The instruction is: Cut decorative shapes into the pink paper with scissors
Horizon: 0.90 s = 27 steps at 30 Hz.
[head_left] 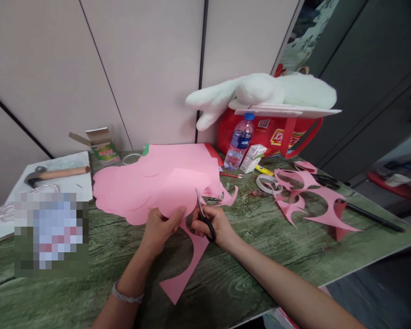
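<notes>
Pink paper (164, 183) with a scalloped left side lies over the middle of the table. My left hand (162, 228) pinches its near edge between thumb and fingers. Just to the right, my right hand (214, 224) is closed round the black handles of a pair of scissors (205, 219), whose blades point up and away at the paper's edge. A curved pink offcut (188, 269) hangs from beneath the hands toward the table's front. Another jagged piece curls out at the right of the sheet.
Pink scraps (315, 196), a tape roll (269, 184) and a black rod (376, 217) lie right. Behind stand a water bottle (239, 144), a small white box (253, 158) and a red bag (270, 132) bearing a white plush item (277, 91). A hammer (61, 173) rests on a white board at left.
</notes>
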Tool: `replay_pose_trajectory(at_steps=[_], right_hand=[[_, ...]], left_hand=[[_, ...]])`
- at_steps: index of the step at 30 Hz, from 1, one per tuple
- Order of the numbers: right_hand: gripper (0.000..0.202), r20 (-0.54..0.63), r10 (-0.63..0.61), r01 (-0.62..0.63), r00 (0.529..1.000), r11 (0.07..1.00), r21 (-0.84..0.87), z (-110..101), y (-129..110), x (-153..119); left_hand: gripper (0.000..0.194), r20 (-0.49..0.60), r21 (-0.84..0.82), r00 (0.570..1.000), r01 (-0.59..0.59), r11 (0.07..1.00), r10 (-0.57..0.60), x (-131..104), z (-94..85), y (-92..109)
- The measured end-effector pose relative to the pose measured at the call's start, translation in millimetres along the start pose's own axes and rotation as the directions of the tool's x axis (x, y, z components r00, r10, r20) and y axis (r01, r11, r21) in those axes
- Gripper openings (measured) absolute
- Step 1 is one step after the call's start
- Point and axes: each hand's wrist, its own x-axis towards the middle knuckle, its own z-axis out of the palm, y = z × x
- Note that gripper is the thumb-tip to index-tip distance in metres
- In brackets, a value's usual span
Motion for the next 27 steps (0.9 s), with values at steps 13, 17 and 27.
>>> replay_pose_trajectory(at_steps=[13, 17, 27], right_hand=[[0.048, 0.036, -0.027, 0.028, 0.999, 0.999, -0.036, -2, 2, -1], [0.044, 0.05, -0.019, 0.021, 0.999, 0.999, -0.031, -2, 5, -1], [0.04, 0.037, -0.057, 0.053, 0.998, 0.994, 0.093, -3, 15, 3]], left_hand=[[0.043, 0.138, -0.087, 0.99, 0.015, 0.996, -0.003, 0, -2.6, -2], [0.043, 0.093, -0.084, 0.996, -0.003, 0.996, 0.011, 1, -1.9, -4], [0.043, 0.001, 0.061, 0.999, 0.046, 0.997, -0.046, 0, -0.7, 0]])
